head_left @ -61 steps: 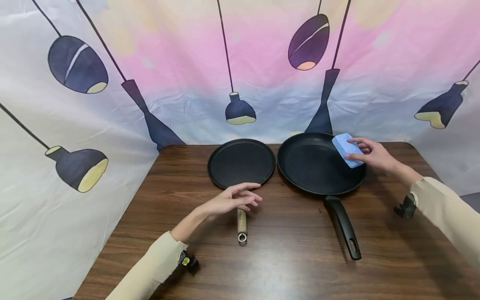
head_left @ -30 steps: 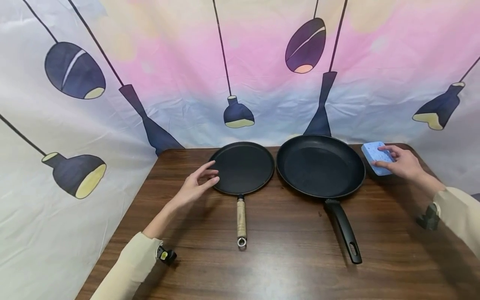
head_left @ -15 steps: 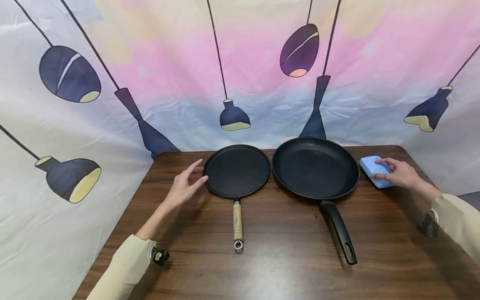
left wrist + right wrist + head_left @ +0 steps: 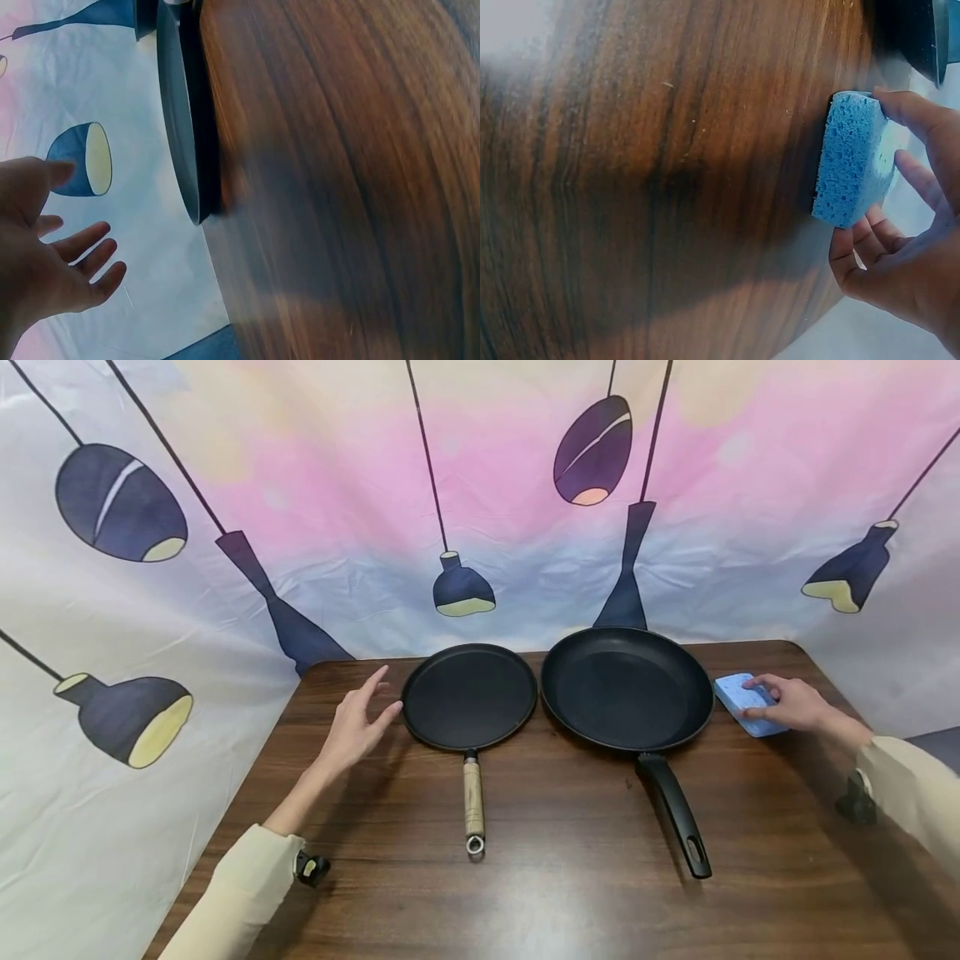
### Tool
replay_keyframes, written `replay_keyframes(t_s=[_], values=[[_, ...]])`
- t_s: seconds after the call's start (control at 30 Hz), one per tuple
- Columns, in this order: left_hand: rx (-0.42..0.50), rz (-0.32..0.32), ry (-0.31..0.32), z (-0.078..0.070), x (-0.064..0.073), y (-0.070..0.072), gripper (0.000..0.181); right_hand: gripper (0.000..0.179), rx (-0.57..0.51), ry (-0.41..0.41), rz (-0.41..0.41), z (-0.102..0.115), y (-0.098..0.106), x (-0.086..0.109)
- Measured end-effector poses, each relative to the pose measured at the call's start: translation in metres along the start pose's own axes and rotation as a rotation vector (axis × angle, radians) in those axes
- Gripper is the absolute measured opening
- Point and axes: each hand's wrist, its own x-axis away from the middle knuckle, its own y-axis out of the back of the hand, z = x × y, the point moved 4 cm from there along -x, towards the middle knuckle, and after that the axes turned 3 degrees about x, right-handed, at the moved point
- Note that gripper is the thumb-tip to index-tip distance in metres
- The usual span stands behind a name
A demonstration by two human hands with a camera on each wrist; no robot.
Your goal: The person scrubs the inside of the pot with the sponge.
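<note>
My right hand (image 4: 798, 703) holds a light blue sponge (image 4: 746, 695) by its edges, thumb on one side and fingers on the other. In the right wrist view the porous sponge (image 4: 847, 161) lies against or just over the wood; which one, I cannot tell. Left of it sits a large black frying pan (image 4: 626, 689) with a black handle. A smaller, shallow black pan (image 4: 470, 697) with a wooden handle lies beside that. By this pan's left rim, my left hand (image 4: 351, 727) hovers with fingers spread and holds nothing; the left wrist view shows it apart from the pan.
Both pans stand near the back edge of the brown wooden table (image 4: 570, 852), handles toward me. Behind the table hangs a cloth backdrop (image 4: 360, 485) printed with dark lamps. Dark wrist devices sit at both cream sleeves (image 4: 243, 881).
The right hand has carried the sponge from over the large pan to the table at its right. My left hand has moved left, from above the small pan's handle to beside its rim.
</note>
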Motion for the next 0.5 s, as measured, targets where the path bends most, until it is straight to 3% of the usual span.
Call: replay_keyframes(t_s=[0.13, 0.27, 0.5], values=[[-0.024, 0.005, 0.041, 0.004, 0.001, 0.008, 0.077, 0.072, 0.026, 0.024, 0.039, 0.005, 0.005, -0.004], [-0.089, -0.004, 0.065, 0.01, 0.0, 0.012, 0.084, 0.094, 0.027, 0.042, 0.053, 0.006, 0.01, -0.004], [-0.231, 0.102, 0.17, 0.021, 0.004, 0.012, 0.086, 0.115, -0.027, 0.039, -0.001, 0.011, 0.018, -0.007]])
